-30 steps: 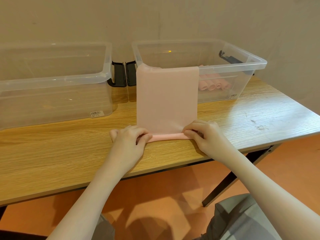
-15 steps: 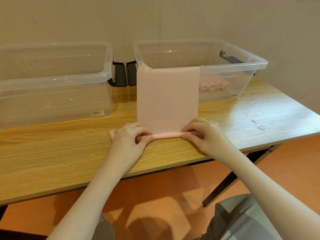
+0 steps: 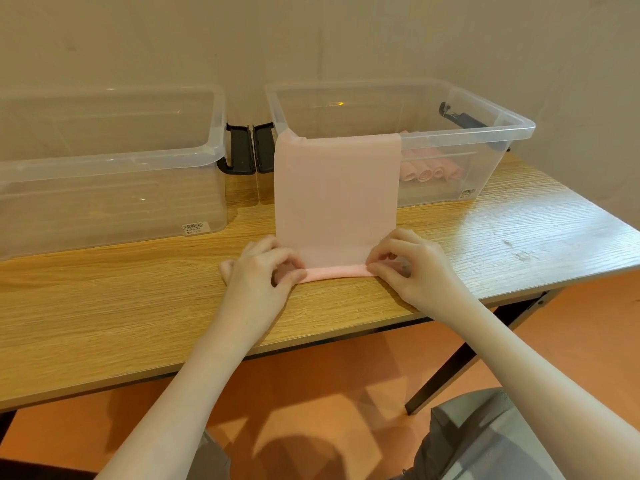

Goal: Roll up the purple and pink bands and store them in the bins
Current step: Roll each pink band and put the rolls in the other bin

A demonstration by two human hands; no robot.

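Hands at the near edge of the wooden table [image 3: 104, 306], both working the same pink band [image 3: 336, 199]. The left hand [image 3: 258, 271] has its fingers curled over the band's near-left corner, thumb and fingertips pinching the thin rolled edge against the tabletop; the right hand [image 3: 412, 268] mirrors it on the near-right corner, fingers bent and pinching the roll from above. Between the two hands the rolled part shows as a narrow pink tube lying flat on the wood, and from it the unrolled sheet rises away from the person, its far end draped over the front rim of the right bin [image 3: 485, 133]. Inside that clear bin, just to the right of the hanging sheet, a row of rolled pink bands [image 3: 429, 171] lies on the bottom, ends facing outward. The left bin [image 3: 104, 161] stands beside it, the black handles of the two nearly touching in the gap between. Each bin carries a small sticker low on its front wall, a barcode label on the left one, but the print on both is too small to read.
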